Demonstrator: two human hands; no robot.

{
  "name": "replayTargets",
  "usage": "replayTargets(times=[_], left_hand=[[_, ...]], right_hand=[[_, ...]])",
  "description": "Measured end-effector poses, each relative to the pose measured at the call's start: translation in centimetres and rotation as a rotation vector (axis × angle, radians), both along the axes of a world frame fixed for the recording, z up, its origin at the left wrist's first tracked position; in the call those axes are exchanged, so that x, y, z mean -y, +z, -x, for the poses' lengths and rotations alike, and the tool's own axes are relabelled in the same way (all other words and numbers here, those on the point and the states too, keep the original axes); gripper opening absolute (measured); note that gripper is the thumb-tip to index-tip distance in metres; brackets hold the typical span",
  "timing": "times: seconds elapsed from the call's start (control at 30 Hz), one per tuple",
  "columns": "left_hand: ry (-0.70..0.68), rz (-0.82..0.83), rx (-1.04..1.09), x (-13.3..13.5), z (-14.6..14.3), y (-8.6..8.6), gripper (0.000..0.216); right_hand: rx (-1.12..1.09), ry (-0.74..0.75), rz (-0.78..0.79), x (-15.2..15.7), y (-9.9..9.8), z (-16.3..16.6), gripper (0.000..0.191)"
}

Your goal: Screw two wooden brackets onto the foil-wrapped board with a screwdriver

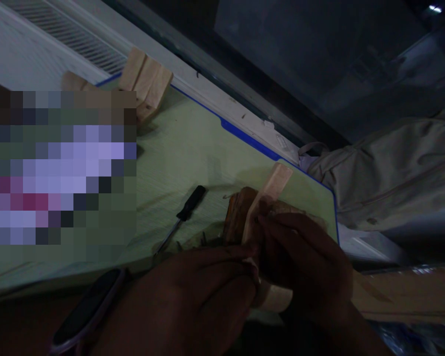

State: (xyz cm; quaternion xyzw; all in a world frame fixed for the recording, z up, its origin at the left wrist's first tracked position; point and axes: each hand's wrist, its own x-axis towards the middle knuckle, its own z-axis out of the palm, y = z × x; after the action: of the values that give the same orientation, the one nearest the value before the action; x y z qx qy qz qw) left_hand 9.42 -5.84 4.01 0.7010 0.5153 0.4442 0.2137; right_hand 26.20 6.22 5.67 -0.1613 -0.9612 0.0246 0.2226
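Observation:
A pale, bent wooden strip (276, 179) slants up from between my hands, over a darker wooden block (237, 210). My left hand (193, 291), with a dark band on its wrist, is closed on the lower part of the strip. The fingers of my right hand (304, 247) are pinched together against the strip's face, beside a small dark spot that could be a hole or a screw head. What they hold is too dark to make out. A rounded pale wooden end (272, 297) shows below the hands. Left of them lies a black-handled screwdriver (192, 202).
The pale green table (185, 143) has a blue edge. A grooved wooden piece (144, 81) stands at its far left, beside a blurred-out area. Several small dark bits (203, 239) lie near my left hand. A beige cloth bag (396, 173) sits right, above a cardboard box (411, 296).

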Motion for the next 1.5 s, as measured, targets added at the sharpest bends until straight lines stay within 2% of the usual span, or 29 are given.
replayTargets(times=[0.23, 0.4, 0.5, 0.6, 0.73, 0.83, 0.9, 0.97, 1.07, 1.17, 1.23, 1.3, 1.37, 1.43, 1.5], left_hand=[[-0.009, -0.035, -0.031, 0.1, 0.1, 0.2, 0.024], [-0.003, -0.088, -0.082, -0.1, 0.6, 0.1, 0.025], [-0.027, -0.144, -0.111, -0.2, 0.8, -0.1, 0.02], [-0.041, -0.193, -0.141, -0.4, 0.9, -0.5, 0.016], [-0.095, -0.23, -0.163, -0.6, 1.1, -1.0, 0.01], [-0.11, -0.191, -0.211, -0.9, 1.1, -1.0, 0.014], [-0.116, -0.138, -0.283, -1.2, 1.2, -0.8, 0.015], [-0.131, -0.042, -0.34, -1.5, 1.4, -0.4, 0.013], [-0.133, -0.008, -0.374, -1.8, 1.7, 0.2, 0.013], [-0.142, -0.016, -0.389, -2.0, 1.9, 0.4, 0.013], [-0.174, 0.01, -0.389, -2.2, 2.1, 0.3, 0.015], [-0.197, 0.034, -0.386, -2.4, 2.3, 0.2, 0.015], [-0.207, 0.039, -0.369, -2.7, 2.5, 0.1, 0.015], [-0.207, 0.023, -0.332, -2.9, 2.7, -0.1, 0.014], [-0.224, 0.006, -0.281, -3.1, 2.8, -0.2, 0.012]], right_hand=[[0.012, 0.047, 0.026, 0.0, 0.5, 0.2, 0.013], [-0.037, -0.006, -0.111, -0.1, 0.5, 0.2, 0.022], [-0.055, -0.044, -0.137, 0.0, 1.3, 0.1, 0.023], [-0.026, -0.063, -0.121, 0.1, 3.0, -0.1, 0.02], [0.119, 0.086, -0.008, -0.5, 6.0, 1.3, 0.014], [0.305, 0.262, 0.094, -1.7, 7.4, 4.6, 0.018], [0.449, 0.319, 0.119, -2.5, 7.1, 7.7, 0.025], [0.609, 0.339, 0.065, -3.2, 6.0, 10.7, 0.034], [0.878, 0.262, -0.038, -3.6, 3.5, 14.4, 0.047], [0.976, 0.239, 0.019, -3.6, 1.6, 16.6, 0.042], [0.996, 0.268, 0.077, -3.6, 1.0, 17.5, 0.036], [1.058, 0.295, 0.153, -3.7, 1.2, 18.0, 0.023], [1.044, 0.28, 0.167, -3.8, 2.1, 18.2, 0.018], [0.916, 0.235, 0.167, -3.8, 3.6, 17.7, 0.017], [0.684, 0.209, 0.204, -3.9, 5.4, 16.6, 0.016]])
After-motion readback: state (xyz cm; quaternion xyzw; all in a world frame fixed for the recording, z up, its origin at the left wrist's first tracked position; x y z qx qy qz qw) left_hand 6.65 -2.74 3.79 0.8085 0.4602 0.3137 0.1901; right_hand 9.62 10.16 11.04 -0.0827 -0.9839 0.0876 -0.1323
